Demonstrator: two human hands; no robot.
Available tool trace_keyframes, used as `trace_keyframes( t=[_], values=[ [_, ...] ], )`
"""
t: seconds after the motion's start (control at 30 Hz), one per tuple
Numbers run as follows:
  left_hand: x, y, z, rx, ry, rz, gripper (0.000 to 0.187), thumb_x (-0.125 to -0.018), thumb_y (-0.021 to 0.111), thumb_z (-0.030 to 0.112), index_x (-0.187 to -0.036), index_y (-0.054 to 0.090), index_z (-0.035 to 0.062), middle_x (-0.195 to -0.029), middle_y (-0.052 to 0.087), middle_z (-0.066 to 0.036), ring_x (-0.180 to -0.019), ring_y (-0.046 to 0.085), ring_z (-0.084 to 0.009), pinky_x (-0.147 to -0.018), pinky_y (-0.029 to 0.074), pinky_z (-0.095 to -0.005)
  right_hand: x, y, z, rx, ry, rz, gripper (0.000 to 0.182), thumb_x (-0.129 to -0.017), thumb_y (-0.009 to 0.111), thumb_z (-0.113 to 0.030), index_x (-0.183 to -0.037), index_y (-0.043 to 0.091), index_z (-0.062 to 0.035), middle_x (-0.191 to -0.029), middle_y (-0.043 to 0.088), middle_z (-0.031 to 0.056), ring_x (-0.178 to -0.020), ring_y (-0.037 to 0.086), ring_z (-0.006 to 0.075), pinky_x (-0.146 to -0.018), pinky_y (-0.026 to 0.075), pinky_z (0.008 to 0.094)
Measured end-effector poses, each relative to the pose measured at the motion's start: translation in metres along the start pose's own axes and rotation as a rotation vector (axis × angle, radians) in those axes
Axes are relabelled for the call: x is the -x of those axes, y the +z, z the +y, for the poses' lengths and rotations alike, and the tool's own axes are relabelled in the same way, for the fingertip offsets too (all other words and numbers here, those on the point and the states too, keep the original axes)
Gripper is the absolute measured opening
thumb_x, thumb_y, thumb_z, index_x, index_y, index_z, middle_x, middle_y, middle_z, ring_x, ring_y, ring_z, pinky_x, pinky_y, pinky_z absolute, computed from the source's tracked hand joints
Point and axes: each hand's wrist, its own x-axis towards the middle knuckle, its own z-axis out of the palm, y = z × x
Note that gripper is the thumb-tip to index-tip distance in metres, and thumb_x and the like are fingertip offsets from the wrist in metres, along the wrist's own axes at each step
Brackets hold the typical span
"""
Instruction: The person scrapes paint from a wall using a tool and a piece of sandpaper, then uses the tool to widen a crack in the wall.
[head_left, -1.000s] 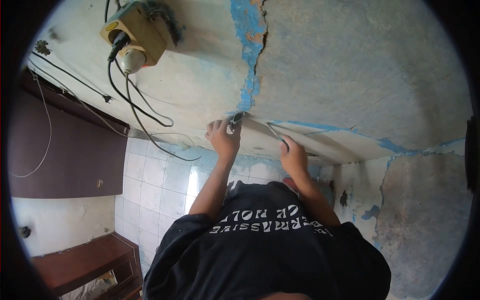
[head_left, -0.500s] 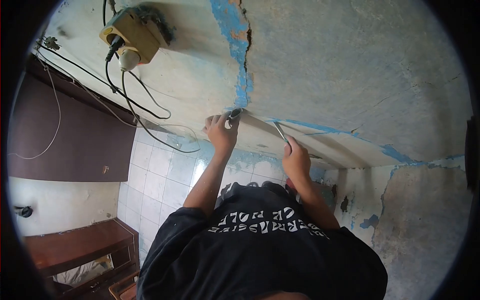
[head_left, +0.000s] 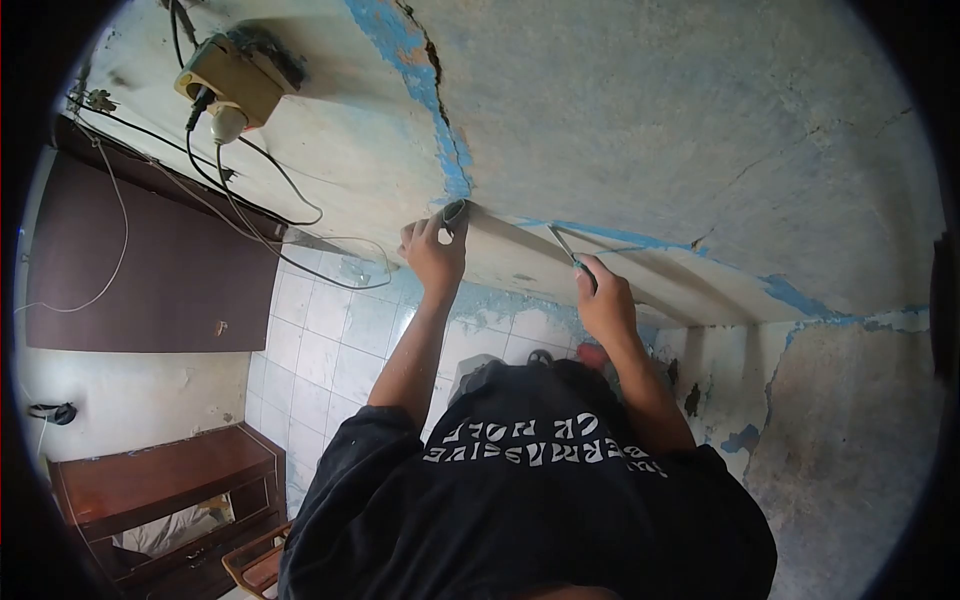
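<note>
My left hand (head_left: 434,255) is closed against the wall, its fingers around a small dark hollow piece (head_left: 455,212) with a pale rim; its exact kind cannot be made out. That piece sits just below the lower end of a blue peeling strip (head_left: 425,85) with a dark crack along it. To the right, my right hand (head_left: 608,305) grips a hand tool with a thin metal blade (head_left: 562,240). The blade's tip meets the wall at a second blue peeled line (head_left: 630,237). Most of the tool's handle is hidden in my fist.
A yellowish socket box (head_left: 240,85) with a black plug and a white plug is on the wall at upper left, its cables (head_left: 290,215) hanging toward my left arm. A brown wooden cabinet (head_left: 170,475) stands at lower left. White tiles (head_left: 335,325) cover the floor.
The view has shifted, so the crack and socket box appear farther left. Both hands keep hold of their things. My right hand sits slightly lower and farther right in view.
</note>
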Motion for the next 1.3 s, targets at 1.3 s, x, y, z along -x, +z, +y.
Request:
trace_keyframes(
  t=[1.3],
  values=[
    [-0.009, 0.007, -0.034, 0.209, 0.035, -0.176, 0.033, -0.082, 0.087, 0.027, -0.111, 0.079, 0.0162, -0.103, 0.073, -0.002, -0.113, 0.060, -0.0304, -0.092, 0.041, -0.0525, 0.001, -0.026, -0.083, 0.363, 0.164, 0.071, 0.031, -0.101, 0.066, -0.021, -0.128, 0.074, -0.0085, -0.112, 0.075, 0.0237, -0.104, 0.070, 0.0444, -0.090, 0.056, 0.0453]
  ],
)
